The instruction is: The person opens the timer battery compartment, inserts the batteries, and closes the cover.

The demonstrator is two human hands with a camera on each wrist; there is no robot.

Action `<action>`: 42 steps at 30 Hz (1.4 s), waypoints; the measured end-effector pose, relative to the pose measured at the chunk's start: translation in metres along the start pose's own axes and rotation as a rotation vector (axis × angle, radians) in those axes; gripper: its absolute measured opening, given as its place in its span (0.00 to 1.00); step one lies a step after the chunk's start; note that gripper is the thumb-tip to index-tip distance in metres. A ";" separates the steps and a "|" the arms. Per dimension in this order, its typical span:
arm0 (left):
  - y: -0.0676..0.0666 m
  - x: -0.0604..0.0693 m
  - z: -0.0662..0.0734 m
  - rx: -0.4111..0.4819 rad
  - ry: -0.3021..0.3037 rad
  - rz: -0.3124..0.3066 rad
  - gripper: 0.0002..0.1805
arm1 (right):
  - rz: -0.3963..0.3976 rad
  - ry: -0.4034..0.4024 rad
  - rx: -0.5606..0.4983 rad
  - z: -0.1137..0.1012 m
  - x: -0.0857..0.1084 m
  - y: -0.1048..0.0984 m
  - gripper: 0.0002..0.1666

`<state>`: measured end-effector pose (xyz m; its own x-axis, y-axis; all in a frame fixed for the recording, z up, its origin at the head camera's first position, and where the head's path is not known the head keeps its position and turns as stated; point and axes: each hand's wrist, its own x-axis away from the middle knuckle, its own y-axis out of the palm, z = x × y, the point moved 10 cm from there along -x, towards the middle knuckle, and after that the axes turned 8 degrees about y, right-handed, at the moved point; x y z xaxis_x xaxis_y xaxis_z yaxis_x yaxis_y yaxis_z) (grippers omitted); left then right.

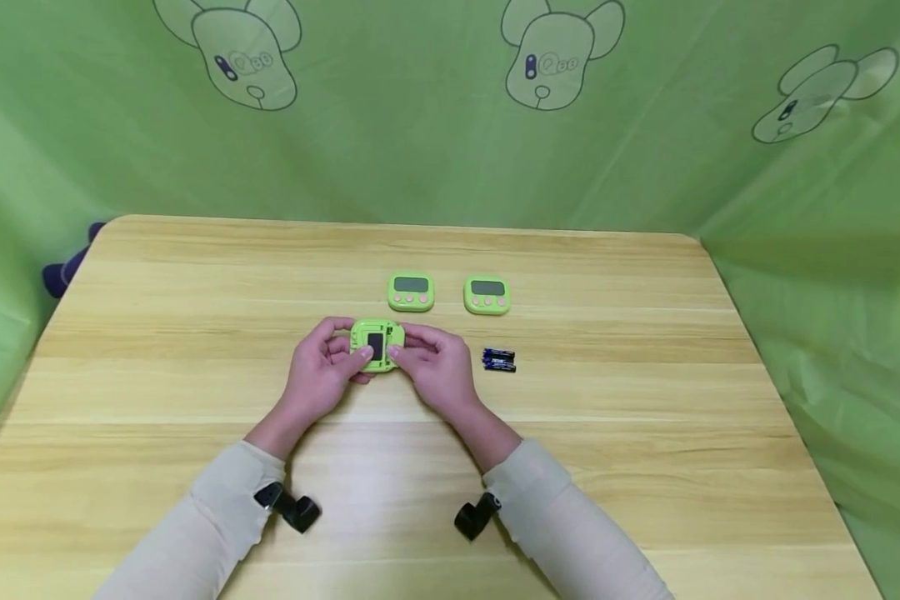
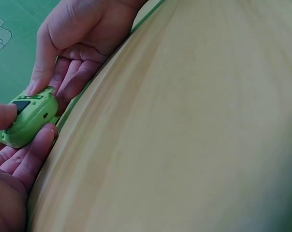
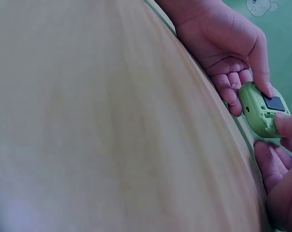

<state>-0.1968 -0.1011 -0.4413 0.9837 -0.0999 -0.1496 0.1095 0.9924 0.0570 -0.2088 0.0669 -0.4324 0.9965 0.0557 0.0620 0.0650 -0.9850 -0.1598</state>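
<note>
A green digital timer point(image 1: 377, 333) is held back side up between both hands, a dark rectangle on its back. My left hand point(image 1: 317, 371) grips its left side, thumb on the back and fingers underneath. On the other side my right hand point(image 1: 442, 373) holds the edge, its thumb pressed on the back beside a narrow recessed slot. Both wrist views show the timer point(image 2: 37, 118) point(image 3: 257, 113) from the side, raised in the fingers. The slot's inside is partly hidden by the right thumb.
Two more green timers, a left one point(image 1: 411, 292) and a right one point(image 1: 487, 296), lie screen up beyond the hands. A small group of dark blue batteries point(image 1: 499, 360) lies right of the right hand. Green cloth point(image 1: 420, 167) hangs behind the wooden table point(image 1: 607, 467).
</note>
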 end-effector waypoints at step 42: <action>-0.004 0.000 0.001 -0.016 0.011 0.011 0.21 | 0.142 0.005 0.336 -0.005 0.010 -0.039 0.15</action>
<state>-0.1974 -0.1048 -0.4409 0.9832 -0.0885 -0.1594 0.0965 0.9944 0.0429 -0.2016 0.1052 -0.4207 0.9966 -0.0798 0.0204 -0.0602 -0.8742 -0.4817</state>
